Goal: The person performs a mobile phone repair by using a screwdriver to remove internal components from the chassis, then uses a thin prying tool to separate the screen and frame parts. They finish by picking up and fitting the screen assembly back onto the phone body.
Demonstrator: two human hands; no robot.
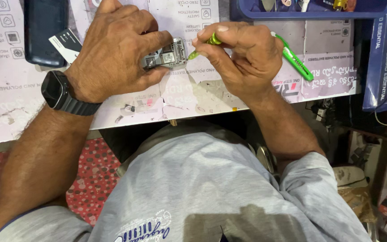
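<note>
A: What can't be made out at the upper middle of the frame?

B: The left hand [113, 49] covers most of the small opened device [166, 56]; only its right end shows, and the parts inside are too small to tell.

A: And the green tool [292, 56]?

B: The right hand [242, 56] hides its middle, and its tip is too fine to read.

A: The edges?

B: The dark phone [45, 31] at upper left and the blue tray [310, 11] at upper right are cut off by the top edge. The blue box [384, 58] runs off the right edge.
</note>
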